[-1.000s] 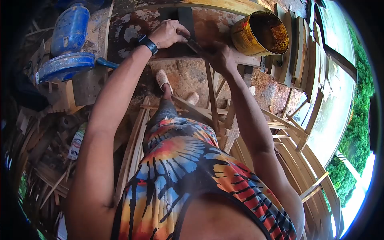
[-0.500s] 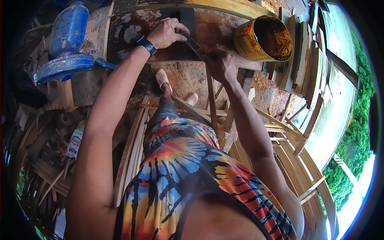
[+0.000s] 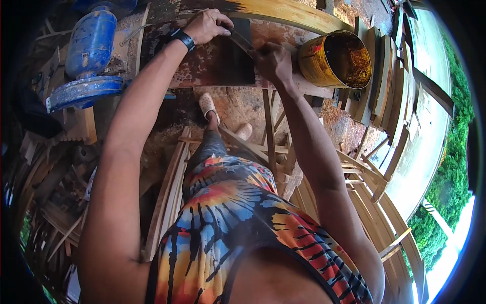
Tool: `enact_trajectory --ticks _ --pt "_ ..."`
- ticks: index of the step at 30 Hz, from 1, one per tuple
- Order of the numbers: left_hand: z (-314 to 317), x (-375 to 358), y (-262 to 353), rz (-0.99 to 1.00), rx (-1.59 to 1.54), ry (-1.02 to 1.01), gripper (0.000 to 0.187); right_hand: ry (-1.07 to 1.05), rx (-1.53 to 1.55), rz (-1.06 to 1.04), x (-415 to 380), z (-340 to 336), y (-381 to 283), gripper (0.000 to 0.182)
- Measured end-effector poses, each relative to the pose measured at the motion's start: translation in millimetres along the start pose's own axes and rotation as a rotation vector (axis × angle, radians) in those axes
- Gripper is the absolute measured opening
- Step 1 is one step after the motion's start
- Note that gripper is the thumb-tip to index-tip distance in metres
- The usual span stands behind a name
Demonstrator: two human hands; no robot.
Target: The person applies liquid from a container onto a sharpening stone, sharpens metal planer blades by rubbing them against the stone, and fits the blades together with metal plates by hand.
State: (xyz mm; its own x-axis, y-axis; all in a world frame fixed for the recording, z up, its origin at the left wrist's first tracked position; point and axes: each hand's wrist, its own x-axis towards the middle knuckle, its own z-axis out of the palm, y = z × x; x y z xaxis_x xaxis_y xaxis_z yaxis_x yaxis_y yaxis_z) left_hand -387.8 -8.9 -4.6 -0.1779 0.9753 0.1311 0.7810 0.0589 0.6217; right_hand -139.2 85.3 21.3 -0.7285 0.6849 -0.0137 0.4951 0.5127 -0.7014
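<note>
A narrow, dark flat strip [image 3: 241, 41] spans the gap between my two hands, above the workbench [image 3: 197, 66]. One end is pinched by my left hand [image 3: 209, 26], which has a dark watch on its wrist. My right hand [image 3: 273, 61] is closed around the other end. Beneath them a dark flat panel [image 3: 230, 63] lies on the stained bench top. Right of my right hand stands a yellow bucket [image 3: 316, 60], its inside coated with dark and yellow residue.
A blue machine [image 3: 91, 43] is at the upper left. Wooden boards [image 3: 382, 76] are stacked at the right, and long strips [image 3: 374, 218] lie lower right. A curved yellowish plank [image 3: 298, 15] runs along the bench's far edge. Scraps [image 3: 55, 213] fill the lower left.
Both hands have moved up in the view with the strip, my left slightly left. More of the dark panel shows, and the bench and bucket appear slightly lower.
</note>
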Motion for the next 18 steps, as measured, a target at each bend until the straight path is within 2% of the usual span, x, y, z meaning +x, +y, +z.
enact_trajectory --ticks 3,5,8,9,12,14,16,18 --pt "-21.0 15.8 4.6 -0.122 0.073 -0.082 0.028 0.016 -0.204 -0.133 22.5 15.0 14.8 0.027" --pt "-26.9 20.2 5.3 -0.196 0.059 -0.163 0.033 -0.014 -0.108 -0.1 24.3 12.7 14.6 0.029" --pt "2.2 9.6 -10.5 -0.029 -0.08 -0.006 0.023 -0.057 0.038 -0.091 8.5 0.9 20.4 0.031" --pt "-3.2 -1.0 9.0 0.012 -0.131 -0.031 0.023 -0.074 0.088 -0.098 -2.7 -6.2 20.8 0.032" --pt "10.3 -36.7 56.3 0.091 -0.039 0.022 0.019 -0.13 0.101 0.081 -60.1 -26.7 13.7 0.032" --pt "21.3 -53.6 76.6 0.014 -0.085 -0.036 0.021 -0.168 0.12 0.173 -88.7 -30.9 12.4 0.034" --pt "30.7 -60.4 80.0 0.045 -0.14 0.01 0.022 -0.212 0.082 0.285 -103.8 -37.5 2.3 0.04" --pt "34.2 -62.3 79.6 0.05 -0.145 0.036 0.022 -0.218 0.062 0.289 -103.9 -37.6 -1.6 0.04"
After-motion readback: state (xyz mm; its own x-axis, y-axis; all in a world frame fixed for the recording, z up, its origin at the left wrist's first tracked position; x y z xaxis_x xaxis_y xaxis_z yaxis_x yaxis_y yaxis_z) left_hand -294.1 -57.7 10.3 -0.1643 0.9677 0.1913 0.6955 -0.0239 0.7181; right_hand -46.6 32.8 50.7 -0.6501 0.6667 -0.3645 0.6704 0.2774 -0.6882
